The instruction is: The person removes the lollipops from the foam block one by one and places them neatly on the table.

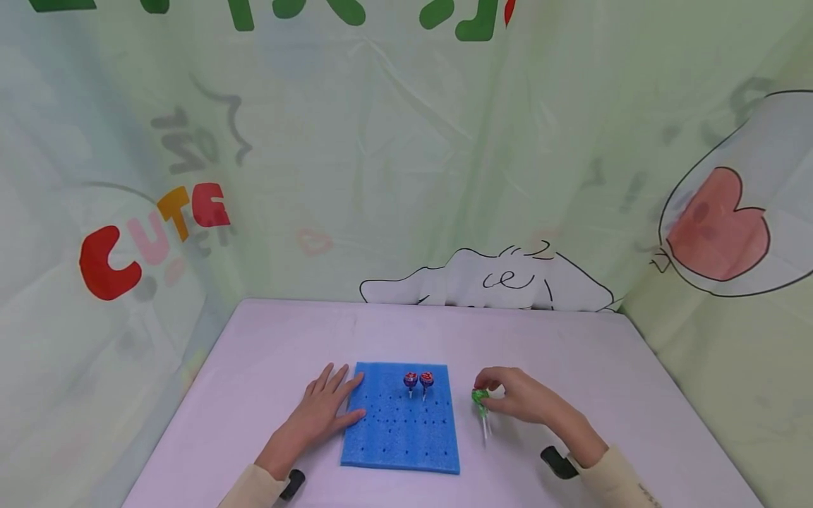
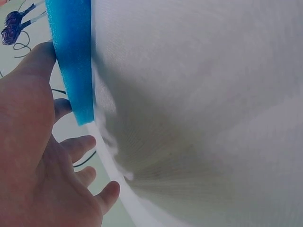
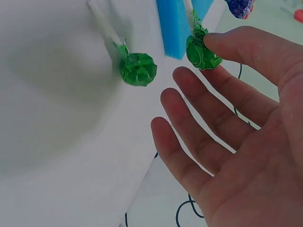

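Observation:
My right hand (image 1: 524, 396) pinches a green-wrapped lollipop (image 3: 202, 53) by its head between thumb and index finger, its white stick pointing down in the head view. A second green lollipop (image 3: 138, 69) lies on the table beside that hand; in the head view it is mostly hidden behind the held one. To the left, a blue foam board (image 1: 381, 455) dotted with small holes lies flat. Two lollipops in purple and red wrappers (image 1: 411, 380) stand upright in its upper part. Spread fingers of my left hand (image 1: 320, 414) rest at the board's left edge, thumb and index tip on it.
The table (image 1: 292, 339) has a pale pink cover. Printed curtains (image 1: 406, 155) hang close along its back and sides. A dark strap piece (image 1: 559, 463) sits under the right wrist, and a similar one (image 1: 293, 485) by the left.

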`<state>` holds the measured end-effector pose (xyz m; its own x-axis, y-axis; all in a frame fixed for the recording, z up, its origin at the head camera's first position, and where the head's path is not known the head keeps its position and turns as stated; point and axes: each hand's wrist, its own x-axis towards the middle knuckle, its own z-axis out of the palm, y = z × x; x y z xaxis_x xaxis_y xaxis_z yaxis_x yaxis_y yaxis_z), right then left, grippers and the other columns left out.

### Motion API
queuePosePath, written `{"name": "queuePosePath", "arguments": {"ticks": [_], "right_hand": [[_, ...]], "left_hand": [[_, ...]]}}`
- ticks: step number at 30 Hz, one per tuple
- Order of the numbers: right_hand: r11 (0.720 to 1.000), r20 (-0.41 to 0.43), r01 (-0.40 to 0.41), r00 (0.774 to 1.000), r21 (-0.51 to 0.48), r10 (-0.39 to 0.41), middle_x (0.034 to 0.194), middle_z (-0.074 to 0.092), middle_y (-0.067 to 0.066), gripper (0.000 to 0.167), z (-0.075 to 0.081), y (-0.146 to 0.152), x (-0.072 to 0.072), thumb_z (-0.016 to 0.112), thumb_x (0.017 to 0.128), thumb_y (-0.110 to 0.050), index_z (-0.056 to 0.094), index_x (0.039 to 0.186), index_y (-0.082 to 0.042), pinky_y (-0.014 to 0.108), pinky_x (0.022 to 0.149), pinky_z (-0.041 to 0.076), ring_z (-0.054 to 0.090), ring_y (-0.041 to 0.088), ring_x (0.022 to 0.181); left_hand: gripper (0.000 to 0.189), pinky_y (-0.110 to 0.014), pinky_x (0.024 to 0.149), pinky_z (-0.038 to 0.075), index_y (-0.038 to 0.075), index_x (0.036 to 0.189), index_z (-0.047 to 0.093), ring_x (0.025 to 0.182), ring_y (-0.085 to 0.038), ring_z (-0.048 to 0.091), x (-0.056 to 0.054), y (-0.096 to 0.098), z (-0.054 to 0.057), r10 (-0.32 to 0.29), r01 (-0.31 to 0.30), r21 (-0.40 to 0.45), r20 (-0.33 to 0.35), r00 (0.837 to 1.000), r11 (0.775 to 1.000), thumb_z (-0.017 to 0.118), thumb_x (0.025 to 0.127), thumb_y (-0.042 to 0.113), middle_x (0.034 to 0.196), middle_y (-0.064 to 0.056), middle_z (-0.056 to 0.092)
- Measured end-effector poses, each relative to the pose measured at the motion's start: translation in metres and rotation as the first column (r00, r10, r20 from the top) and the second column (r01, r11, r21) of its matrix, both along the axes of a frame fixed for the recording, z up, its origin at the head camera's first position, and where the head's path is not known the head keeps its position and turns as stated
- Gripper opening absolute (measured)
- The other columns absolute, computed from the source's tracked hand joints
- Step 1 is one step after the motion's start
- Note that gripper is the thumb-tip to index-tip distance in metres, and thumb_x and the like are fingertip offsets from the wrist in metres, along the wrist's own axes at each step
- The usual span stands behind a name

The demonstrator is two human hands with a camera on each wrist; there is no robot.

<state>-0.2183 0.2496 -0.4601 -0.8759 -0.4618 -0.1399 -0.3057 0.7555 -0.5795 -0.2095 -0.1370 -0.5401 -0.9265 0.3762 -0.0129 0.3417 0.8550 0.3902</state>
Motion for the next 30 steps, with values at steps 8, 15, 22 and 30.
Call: {"name": "queuePosePath", "arguments": {"ticks": [8,15,22,30], "right_hand": [[0.999,-0.014,-0.038,0.999,0.001,0.038,0.101,0.070,0.005,0.018,0.005,0.013,-0.003,0.072,0.088,-0.009,0.069,0.105,-0.005,0.049,0.086,0.056,0.063,0.024,0.096],[0.998,0.021,-0.023,1.000,0.053,0.022,0.098,0.070,0.003,0.016,0.005,0.022,-0.006,0.073,0.087,-0.006,0.068,0.102,-0.005,0.042,0.083,0.058,0.064,0.020,0.093],[0.988,0.059,0.048,0.997,0.146,-0.057,0.095,0.069,0.001,0.014,0.004,0.026,-0.006,0.076,0.085,-0.005,0.068,0.096,-0.007,0.038,0.079,0.056,0.063,0.019,0.090],[0.980,0.057,0.063,0.996,0.187,-0.075,0.093,0.070,0.004,0.012,0.000,0.026,-0.010,0.074,0.085,-0.002,0.069,0.096,-0.005,0.038,0.076,0.057,0.062,0.020,0.087]], "left_hand": [[0.074,-0.066,0.119,0.020,0.024,0.157,0.037,0.155,-0.043,0.010,-0.001,0.000,-0.002,0.005,-0.005,-0.005,-0.004,1.000,1.000,0.057,0.096,0.059,0.166,-0.013,0.026],[0.074,-0.067,0.119,0.020,0.023,0.156,0.038,0.155,-0.043,0.011,-0.002,0.000,-0.003,0.009,-0.009,-0.003,-0.003,1.000,1.000,0.058,0.095,0.060,0.166,-0.014,0.027],[0.075,-0.067,0.119,0.020,0.023,0.157,0.037,0.155,-0.043,0.011,-0.002,0.000,-0.004,0.010,-0.010,-0.005,-0.002,1.000,1.000,0.057,0.095,0.061,0.166,-0.014,0.026],[0.074,-0.066,0.119,0.021,0.024,0.157,0.037,0.155,-0.043,0.011,-0.002,-0.001,-0.004,0.009,-0.009,-0.007,-0.008,1.000,1.000,0.056,0.095,0.061,0.166,-0.014,0.026]]}}
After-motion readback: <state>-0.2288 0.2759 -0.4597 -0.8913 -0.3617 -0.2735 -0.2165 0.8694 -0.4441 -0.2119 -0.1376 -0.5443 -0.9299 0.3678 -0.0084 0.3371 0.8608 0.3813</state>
